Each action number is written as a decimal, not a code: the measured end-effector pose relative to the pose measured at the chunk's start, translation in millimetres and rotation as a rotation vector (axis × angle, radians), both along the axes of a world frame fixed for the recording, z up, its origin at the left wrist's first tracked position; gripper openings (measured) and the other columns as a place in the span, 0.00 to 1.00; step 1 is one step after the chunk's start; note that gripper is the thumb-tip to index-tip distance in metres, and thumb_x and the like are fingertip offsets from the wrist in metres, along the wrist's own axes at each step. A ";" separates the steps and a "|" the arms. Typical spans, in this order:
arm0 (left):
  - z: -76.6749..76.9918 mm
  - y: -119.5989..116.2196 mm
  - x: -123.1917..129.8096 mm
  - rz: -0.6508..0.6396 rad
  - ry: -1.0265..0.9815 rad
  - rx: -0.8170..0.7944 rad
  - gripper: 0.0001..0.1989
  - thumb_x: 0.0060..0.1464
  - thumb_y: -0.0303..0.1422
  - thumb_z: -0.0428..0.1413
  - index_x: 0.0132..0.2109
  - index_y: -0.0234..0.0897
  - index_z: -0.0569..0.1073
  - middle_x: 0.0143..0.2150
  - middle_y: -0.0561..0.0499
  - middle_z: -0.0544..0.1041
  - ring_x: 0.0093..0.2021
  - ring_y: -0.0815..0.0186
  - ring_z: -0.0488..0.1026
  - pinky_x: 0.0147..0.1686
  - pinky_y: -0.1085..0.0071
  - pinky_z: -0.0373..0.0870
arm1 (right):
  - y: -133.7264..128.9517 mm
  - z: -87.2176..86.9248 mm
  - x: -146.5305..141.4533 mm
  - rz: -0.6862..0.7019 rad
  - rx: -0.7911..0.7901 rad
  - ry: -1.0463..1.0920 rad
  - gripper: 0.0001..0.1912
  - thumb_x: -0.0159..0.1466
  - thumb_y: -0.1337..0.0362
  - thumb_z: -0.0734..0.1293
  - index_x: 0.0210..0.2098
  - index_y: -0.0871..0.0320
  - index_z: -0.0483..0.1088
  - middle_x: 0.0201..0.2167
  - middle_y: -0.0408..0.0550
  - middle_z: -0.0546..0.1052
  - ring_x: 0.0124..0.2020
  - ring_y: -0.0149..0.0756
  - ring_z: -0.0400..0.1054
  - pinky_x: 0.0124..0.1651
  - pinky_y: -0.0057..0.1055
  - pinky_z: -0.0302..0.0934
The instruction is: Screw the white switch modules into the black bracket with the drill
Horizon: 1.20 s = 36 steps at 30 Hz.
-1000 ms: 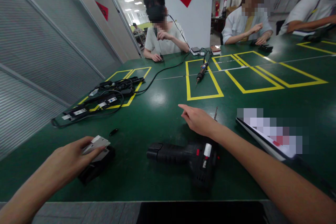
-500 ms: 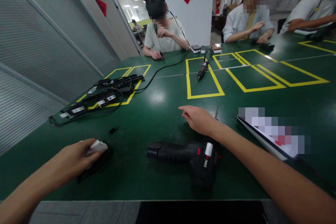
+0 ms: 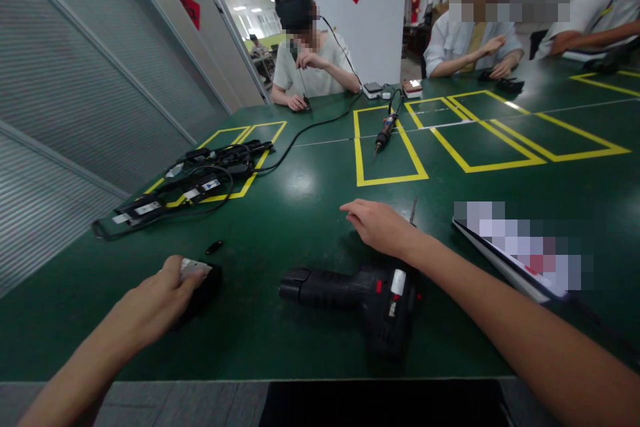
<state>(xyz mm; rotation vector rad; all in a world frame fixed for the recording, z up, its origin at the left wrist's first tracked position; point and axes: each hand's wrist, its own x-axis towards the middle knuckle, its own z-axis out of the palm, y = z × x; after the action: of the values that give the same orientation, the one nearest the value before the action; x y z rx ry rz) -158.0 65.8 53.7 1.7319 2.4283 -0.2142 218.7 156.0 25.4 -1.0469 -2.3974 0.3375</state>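
My left hand (image 3: 153, 297) is closed around a black block with a pale label (image 3: 209, 287), low over the table at the left; what exactly the block is, I cannot make out. Just beyond it lies a small black oval piece (image 3: 214, 247). A black cordless drill (image 3: 345, 290) rests on its side between my hands. Past the drill, my right hand (image 3: 377, 223) hovers or rests with its index finger stretched out to the left and the other fingers loosely bent, holding nothing visible. A thin metal bit (image 3: 413, 211) pokes out behind the right wrist.
Black labelled strips with cables (image 3: 200, 177) lie at the back left. An electric screwdriver (image 3: 385, 133) lies in a yellow taped frame. A tablet-like device (image 3: 510, 260) is at the right of the green table (image 3: 280, 227). Several people sit across.
My left hand has shifted right and slightly up with the black block, whose dark side now shows more. My right hand and the drill have stayed in place.
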 end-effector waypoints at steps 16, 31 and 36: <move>4.0 19.5 -10.9 -0.160 -0.227 -0.147 0.20 0.56 0.49 0.40 0.42 0.37 0.62 0.32 0.49 0.75 0.34 0.58 0.73 0.35 0.68 0.63 | -0.2 0.8 -1.7 -0.021 -0.012 -0.052 0.16 0.66 0.67 0.54 0.48 0.59 0.69 0.43 0.53 0.74 0.44 0.38 0.68 0.45 0.34 0.62; -11.9 -17.1 9.0 -0.109 0.035 0.102 0.37 0.49 0.57 0.43 0.60 0.40 0.52 0.46 0.37 0.73 0.42 0.46 0.74 0.39 0.58 0.67 | -3.0 2.5 -2.2 -0.024 -0.013 -0.033 0.15 0.66 0.67 0.55 0.47 0.59 0.69 0.43 0.52 0.74 0.44 0.39 0.69 0.46 0.37 0.62; -11.1 -15.7 12.7 -0.092 0.082 0.059 0.34 0.54 0.53 0.39 0.60 0.34 0.52 0.42 0.33 0.74 0.38 0.47 0.74 0.37 0.56 0.67 | -3.8 3.2 -1.6 -0.029 -0.005 -0.045 0.15 0.66 0.67 0.55 0.47 0.60 0.69 0.42 0.53 0.74 0.43 0.39 0.69 0.45 0.37 0.62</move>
<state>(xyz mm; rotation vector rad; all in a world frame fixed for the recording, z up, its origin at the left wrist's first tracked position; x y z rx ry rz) -145.2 50.1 42.6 1.8985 2.4367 -0.2315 217.0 152.2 28.5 -1.1011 -2.4195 0.3131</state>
